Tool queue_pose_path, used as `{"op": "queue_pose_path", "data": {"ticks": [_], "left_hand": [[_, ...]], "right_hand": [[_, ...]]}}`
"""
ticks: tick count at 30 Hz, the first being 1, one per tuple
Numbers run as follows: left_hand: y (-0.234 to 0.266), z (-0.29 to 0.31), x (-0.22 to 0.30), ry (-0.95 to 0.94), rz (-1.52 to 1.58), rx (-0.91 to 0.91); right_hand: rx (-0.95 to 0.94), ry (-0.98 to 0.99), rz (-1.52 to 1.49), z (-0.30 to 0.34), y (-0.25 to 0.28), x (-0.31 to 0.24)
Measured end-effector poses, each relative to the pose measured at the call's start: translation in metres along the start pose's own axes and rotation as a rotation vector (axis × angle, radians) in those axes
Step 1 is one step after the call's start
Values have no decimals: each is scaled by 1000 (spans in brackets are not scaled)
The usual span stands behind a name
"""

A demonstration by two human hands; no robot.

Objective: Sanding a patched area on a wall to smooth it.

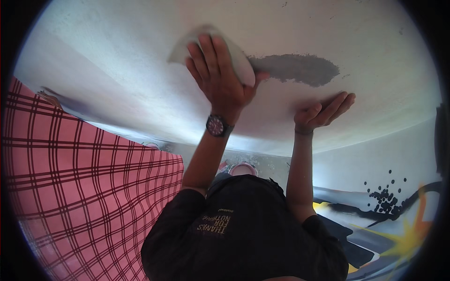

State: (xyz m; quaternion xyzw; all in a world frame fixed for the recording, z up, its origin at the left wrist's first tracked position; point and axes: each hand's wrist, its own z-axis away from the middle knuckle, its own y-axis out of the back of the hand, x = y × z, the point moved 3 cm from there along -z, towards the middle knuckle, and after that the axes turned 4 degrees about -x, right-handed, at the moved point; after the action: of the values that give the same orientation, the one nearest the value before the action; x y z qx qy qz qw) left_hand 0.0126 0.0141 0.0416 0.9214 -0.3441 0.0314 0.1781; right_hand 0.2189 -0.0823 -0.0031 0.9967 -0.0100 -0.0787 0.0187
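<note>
My left hand (220,77), a watch on its wrist, lies with its fingers extended over a pale, thin, curved sheet that looks like sandpaper (243,65). It presses this sheet against the white wall (140,93), and motion blurs the sheet's upper edge. Right beside the sheet, a rough-edged dark grey patch (300,69) stretches across the wall. Below the patch's right end, my right hand (323,112) holds nothing. Its fingers are stretched out, and the edge of the hand appears to rest on the wall.
Pink cloth with a dark check pattern (93,182) hangs along the left. At the lower right, a white wall carries a colourful painted design (393,234). Low down near my body stands a round pinkish container (243,169). A small brownish object (49,98) touches the wall's left edge.
</note>
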Motion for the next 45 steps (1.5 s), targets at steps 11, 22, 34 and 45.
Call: {"op": "queue_pose_path", "data": {"ticks": [11, 22, 34, 45], "left_hand": [[-23, 87, 16, -22, -50, -117], [3, -26, 32, -27, 110, 52], [-19, 39, 35, -12, 99, -68], [-29, 103, 20, 43, 60, -113]], "right_hand": [[3, -13, 3, 1, 8, 13], [24, -19, -16, 1, 10, 24], [18, -37, -48, 5, 13, 29], [19, -14, -56, 0, 7, 17]]}}
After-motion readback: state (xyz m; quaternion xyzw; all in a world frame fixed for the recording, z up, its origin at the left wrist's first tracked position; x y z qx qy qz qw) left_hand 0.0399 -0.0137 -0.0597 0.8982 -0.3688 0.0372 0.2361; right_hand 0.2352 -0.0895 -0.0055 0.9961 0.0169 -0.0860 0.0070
